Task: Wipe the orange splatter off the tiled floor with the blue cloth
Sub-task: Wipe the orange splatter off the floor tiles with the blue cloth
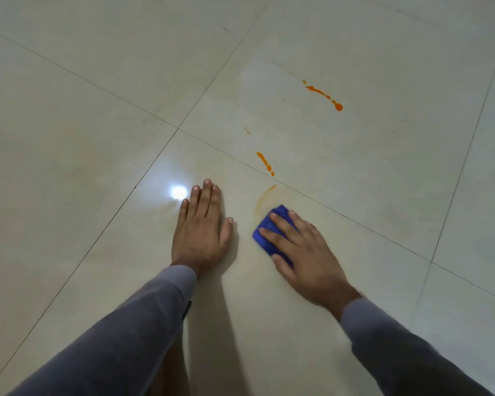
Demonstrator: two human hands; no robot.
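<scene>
A folded blue cloth [265, 228] lies on the cream tiled floor [97, 110], pressed down by the straight fingers of my right hand [303, 252]. Just beyond the cloth a faint orange smear [265, 195] curves across the tile. Farther off sit a short orange streak [265, 163], a small pale mark [246, 130] and a longer dotted orange streak [325, 96]. My left hand [202, 230] rests flat on the floor to the left of the cloth, palm down, holding nothing.
Dark grout lines [177, 129] cross the glossy tiles, meeting beyond my left hand. A bright lamp reflection [179, 192] glares beside my left fingertips. Grey sleeves cover both forearms.
</scene>
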